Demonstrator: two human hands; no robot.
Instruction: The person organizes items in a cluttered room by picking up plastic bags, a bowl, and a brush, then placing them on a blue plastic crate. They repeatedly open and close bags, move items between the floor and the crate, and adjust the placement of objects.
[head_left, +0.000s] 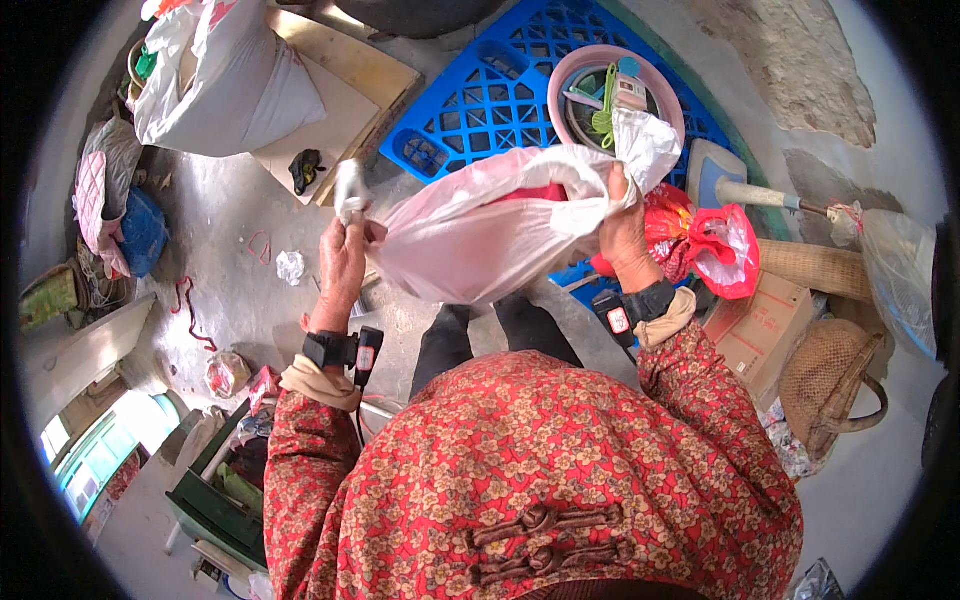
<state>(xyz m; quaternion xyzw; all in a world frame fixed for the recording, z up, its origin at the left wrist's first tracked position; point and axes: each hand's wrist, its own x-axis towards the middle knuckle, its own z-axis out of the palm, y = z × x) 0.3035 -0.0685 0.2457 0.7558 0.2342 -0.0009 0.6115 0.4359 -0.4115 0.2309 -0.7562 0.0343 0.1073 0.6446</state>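
Note:
A thin white plastic bag (480, 232) is stretched sideways between my two hands, above the floor in front of my legs. Something pink and red shows through it, though its kind is hidden. My left hand (341, 259) grips one gathered end, whose white tip sticks up blurred above the fist. My right hand (626, 232) grasps the other end near the bag's opening, thumb on top. Just beyond the right hand, a crumpled white piece of plastic (649, 142) overlaps a pink basin (559, 90). A tied shiny red bag (701, 240) stands right of that hand.
A blue plastic pallet (480, 94) lies ahead under the basin, which holds a green slotted scoop (605, 109). A full white sack (225, 97) rests on boards at the far left. Rightward are a cardboard box (769, 330) and a woven basket (829, 382). Red cord (191, 315) lies on the floor.

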